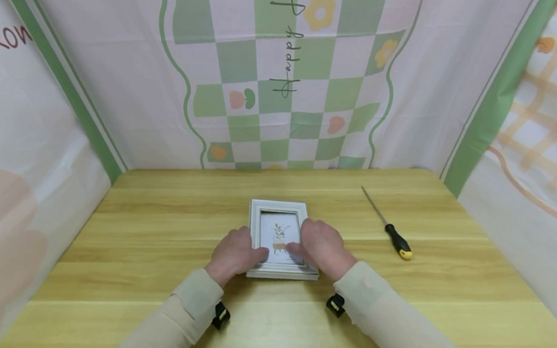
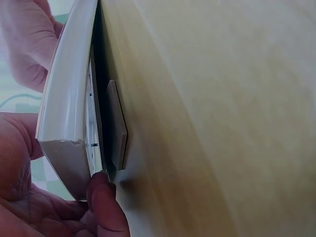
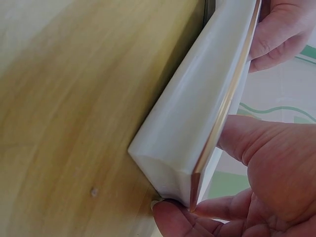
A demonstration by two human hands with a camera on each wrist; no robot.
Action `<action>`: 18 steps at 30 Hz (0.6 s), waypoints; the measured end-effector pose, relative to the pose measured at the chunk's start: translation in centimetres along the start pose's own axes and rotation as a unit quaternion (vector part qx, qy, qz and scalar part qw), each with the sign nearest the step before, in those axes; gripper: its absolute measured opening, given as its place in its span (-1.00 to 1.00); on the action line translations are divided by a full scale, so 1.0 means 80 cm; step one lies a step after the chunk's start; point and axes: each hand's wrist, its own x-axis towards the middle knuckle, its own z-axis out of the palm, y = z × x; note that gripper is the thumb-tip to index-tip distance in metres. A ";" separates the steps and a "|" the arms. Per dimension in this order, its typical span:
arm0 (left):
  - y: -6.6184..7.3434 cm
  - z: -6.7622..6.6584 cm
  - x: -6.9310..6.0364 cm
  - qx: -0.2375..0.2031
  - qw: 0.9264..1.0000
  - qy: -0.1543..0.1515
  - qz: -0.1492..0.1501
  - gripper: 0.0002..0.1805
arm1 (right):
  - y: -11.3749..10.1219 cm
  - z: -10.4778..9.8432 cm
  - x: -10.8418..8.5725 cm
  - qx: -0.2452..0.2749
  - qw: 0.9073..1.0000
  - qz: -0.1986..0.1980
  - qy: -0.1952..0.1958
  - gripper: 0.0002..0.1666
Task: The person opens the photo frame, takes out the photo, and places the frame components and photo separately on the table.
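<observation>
A white picture frame faces up near the middle of the table, with a small picture of a potted plant inside. My left hand grips its left side, thumb over the front and fingertips at the back edge. On the opposite side my right hand holds it likewise, thumb on the front and fingers curled beneath. In the left wrist view, a gap shows between the frame and the table. A flat brown piece sits in that gap; whether it is joined to the back cannot be told.
To the right on the wooden table lies a screwdriver with a black and yellow handle, its shaft pointing away to the left. Patterned curtains hang behind the table and at both sides.
</observation>
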 end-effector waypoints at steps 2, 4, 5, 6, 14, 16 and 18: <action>0.000 -0.001 0.000 -0.004 1.000 0.000 0.002 -0.53 | 0.000 0.000 0.000 0.001 1.000 0.000 -0.002 -0.49; 0.000 -0.002 -0.001 -0.007 1.000 0.001 0.005 -0.52 | 0.000 -0.001 0.000 0.001 1.000 0.001 -0.004 -0.48; 0.000 -0.002 -0.001 -0.012 1.000 0.001 0.006 -0.53 | 0.000 -0.001 0.000 0.003 1.000 0.002 -0.006 -0.48; 0.000 -0.003 -0.002 -0.016 1.000 0.002 0.007 -0.53 | 0.000 -0.001 0.000 0.003 1.000 0.002 -0.008 -0.49; -0.002 -0.004 -0.002 -0.062 0.998 0.007 0.023 -0.66 | 0.002 -0.005 -0.001 0.011 1.000 -0.006 -0.014 -0.52; -0.004 -0.004 0.000 -0.062 0.998 0.009 0.030 -0.68 | 0.002 -0.005 -0.001 0.012 1.000 -0.005 -0.018 -0.52; -0.005 -0.003 0.001 -0.060 0.998 0.010 0.035 -0.70 | 0.001 -0.005 0.000 0.009 1.000 -0.003 -0.020 -0.52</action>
